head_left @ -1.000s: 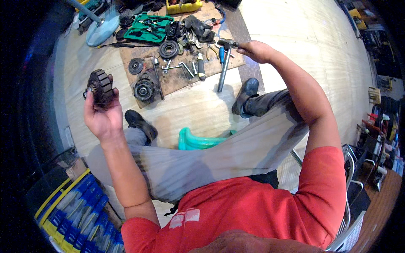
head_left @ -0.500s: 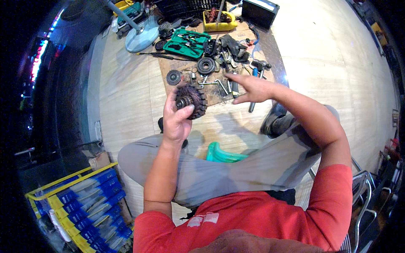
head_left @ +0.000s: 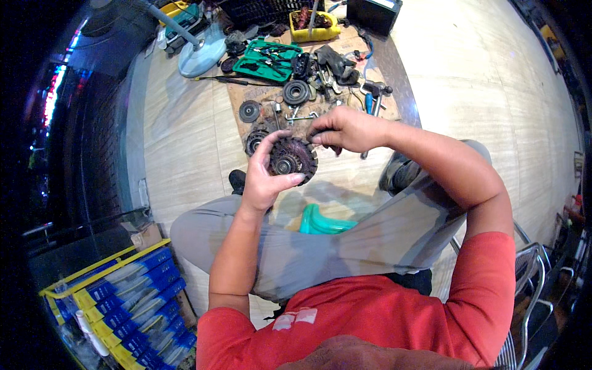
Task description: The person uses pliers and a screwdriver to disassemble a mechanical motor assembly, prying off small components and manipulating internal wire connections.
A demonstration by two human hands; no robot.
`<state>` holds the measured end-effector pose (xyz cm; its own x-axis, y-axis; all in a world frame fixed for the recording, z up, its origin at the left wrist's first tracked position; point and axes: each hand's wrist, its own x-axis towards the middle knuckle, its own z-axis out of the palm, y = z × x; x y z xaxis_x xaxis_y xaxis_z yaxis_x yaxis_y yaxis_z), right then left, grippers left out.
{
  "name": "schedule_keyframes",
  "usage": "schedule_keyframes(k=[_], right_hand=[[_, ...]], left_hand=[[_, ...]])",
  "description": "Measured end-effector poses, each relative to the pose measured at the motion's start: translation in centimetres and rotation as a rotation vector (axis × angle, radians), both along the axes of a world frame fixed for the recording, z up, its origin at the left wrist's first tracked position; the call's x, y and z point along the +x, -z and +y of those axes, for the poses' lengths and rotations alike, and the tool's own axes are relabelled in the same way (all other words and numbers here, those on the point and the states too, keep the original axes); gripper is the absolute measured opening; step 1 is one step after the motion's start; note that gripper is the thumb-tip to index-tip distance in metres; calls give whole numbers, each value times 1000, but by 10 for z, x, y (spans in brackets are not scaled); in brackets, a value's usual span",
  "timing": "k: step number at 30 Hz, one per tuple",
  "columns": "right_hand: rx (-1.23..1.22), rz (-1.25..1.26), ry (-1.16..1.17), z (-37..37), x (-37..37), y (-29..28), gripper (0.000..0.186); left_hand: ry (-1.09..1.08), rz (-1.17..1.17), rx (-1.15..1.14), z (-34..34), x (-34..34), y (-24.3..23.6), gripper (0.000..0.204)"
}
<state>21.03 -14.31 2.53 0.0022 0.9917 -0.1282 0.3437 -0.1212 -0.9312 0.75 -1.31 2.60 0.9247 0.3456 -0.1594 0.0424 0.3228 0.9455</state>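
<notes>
In my left hand (head_left: 268,179) is a dark, round, toothed metal part (head_left: 298,155) with a bearing-like ring at its centre. My thumb lies across its near edge and my fingers reach round the far left side. My right hand (head_left: 348,129) hangs just right of the part, its fingers bent and pressed together; what they hold, if anything, is too hidden to name. Behind my left fingers another dark ringed part (head_left: 255,142) sits on the cardboard. Farther off lie a black pulley-like ring (head_left: 296,92) and a smaller grey disc (head_left: 250,111).
A green tool case (head_left: 269,60) lies unfolded on the stained cardboard (head_left: 243,94). Nearby are dark gloves (head_left: 336,65), a hammer (head_left: 377,87) and a blue-handled tool (head_left: 369,103). A yellow container (head_left: 314,32) stands behind; a green curved object (head_left: 327,222) lies by my legs.
My left hand has brought the toothed part a little right, tipping its centre ring into view. My right hand has moved left and closer, its spread fingers now closed together.
</notes>
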Motion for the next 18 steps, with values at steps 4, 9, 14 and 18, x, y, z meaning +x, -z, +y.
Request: schedule_keyframes(k=[4, 9, 14, 18], right_hand=[[208, -85, 43, 1, 8, 6, 19], [244, -169, -4, -7, 15, -28, 20], [170, -340, -57, -18, 12, -40, 19], [101, -548, -16, -22, 7, -35, 15]], left_hand=[[73, 13, 96, -3, 3, -1, 78], [-124, 66, 106, -4, 4, 3, 72], [-396, -53, -41, 11, 9, 12, 56], [-552, -157, -167, 26, 5, 12, 34]])
